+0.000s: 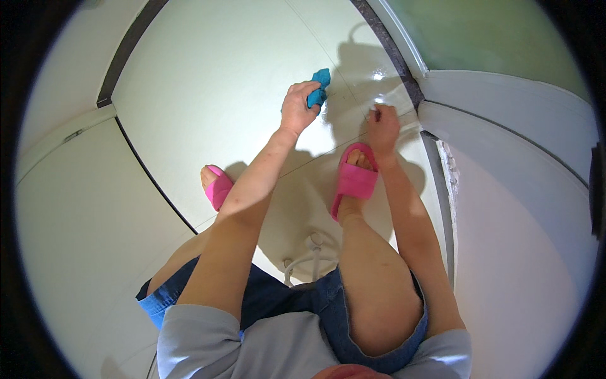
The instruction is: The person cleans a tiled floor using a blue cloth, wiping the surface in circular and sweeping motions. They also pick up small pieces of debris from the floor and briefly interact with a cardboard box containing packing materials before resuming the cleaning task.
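My left hand (299,105) is closed around a crumpled blue cloth (322,85), just above or on the glossy pale tiled floor (227,85). To the right, my right hand (384,125) is low over the floor, ahead of the right slipper, with its fingers curled. A small whitish spot shows at its fingertips; whether that is a held thing or glare cannot be told. Bright reflections lie on the tiles near both hands.
My feet wear a left pink slipper (219,189) and a right pink slipper (357,181). White tubular legs (316,256) stand behind them. A white panel (511,189) with a chipped edge (449,166) rises at right. A dark baseboard (130,52) runs along the left wall.
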